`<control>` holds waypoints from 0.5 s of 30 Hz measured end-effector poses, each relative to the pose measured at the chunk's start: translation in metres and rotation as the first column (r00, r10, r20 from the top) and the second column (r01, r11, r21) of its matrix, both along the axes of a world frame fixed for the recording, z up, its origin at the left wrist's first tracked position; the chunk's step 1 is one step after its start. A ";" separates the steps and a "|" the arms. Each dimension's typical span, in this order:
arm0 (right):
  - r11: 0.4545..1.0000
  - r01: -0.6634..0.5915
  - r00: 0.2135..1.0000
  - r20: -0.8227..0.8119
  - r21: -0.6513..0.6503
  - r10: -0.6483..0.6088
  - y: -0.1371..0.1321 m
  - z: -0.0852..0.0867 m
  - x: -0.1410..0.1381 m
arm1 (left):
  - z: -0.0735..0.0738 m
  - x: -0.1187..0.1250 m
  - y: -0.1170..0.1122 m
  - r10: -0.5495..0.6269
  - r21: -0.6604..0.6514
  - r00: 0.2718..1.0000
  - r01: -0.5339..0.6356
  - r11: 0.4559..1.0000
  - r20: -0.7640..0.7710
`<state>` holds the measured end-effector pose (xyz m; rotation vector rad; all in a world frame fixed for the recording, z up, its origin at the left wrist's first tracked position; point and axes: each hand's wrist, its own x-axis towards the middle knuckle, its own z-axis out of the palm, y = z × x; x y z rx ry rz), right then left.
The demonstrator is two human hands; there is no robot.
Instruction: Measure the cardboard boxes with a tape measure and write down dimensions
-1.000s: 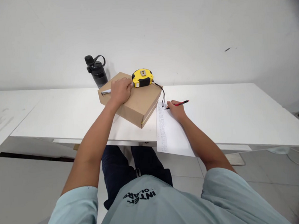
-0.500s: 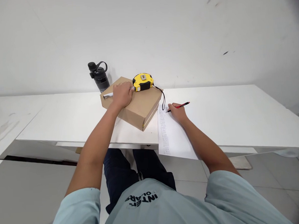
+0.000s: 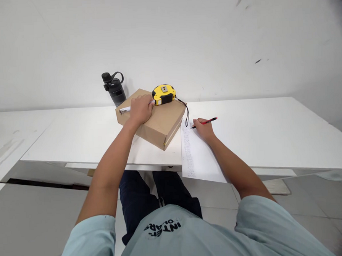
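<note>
Head camera: black lettering (image 3: pixel 164 228) including "INTE" is running upside down across a pale blue T-shirt (image 3: pixel 177 252); the paper sheet's (image 3: pixel 205 164) writing is proving unreadable. At a white table (image 3: pixel 274 132) along a scuffed wall (image 3: pixel 183 35), the left hand (image 3: pixel 141 109) is clasping the blade (image 3: pixel 125 109) of a yellow tape measure (image 3: pixel 164 94) atop a cardboard box (image 3: pixel 164 118); the right hand (image 3: pixel 204 130) is gripping a pen (image 3: pixel 209 121) at the sheet, both keeping their pose from a second earlier.
</note>
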<state>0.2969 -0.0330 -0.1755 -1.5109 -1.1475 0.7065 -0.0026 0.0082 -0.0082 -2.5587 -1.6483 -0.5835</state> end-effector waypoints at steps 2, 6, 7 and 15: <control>1.000 0.011 1.000 -0.002 0.003 -0.011 0.000 0.000 0.000 | 0.000 0.000 0.001 -0.003 0.008 1.000 0.003 1.000 0.000; 1.000 0.021 1.000 -0.001 0.002 -0.021 0.001 0.000 0.001 | -0.001 -0.001 0.002 -0.009 0.008 1.000 0.009 1.000 0.006; 1.000 0.020 1.000 -0.001 0.001 -0.020 0.002 0.000 0.001 | -0.001 -0.001 0.002 -0.012 0.006 1.000 0.012 1.000 0.012; 1.000 0.005 1.000 -0.002 -0.022 -0.005 0.002 0.002 0.002 | 0.001 -0.002 0.000 -0.026 0.004 0.998 0.026 1.000 0.053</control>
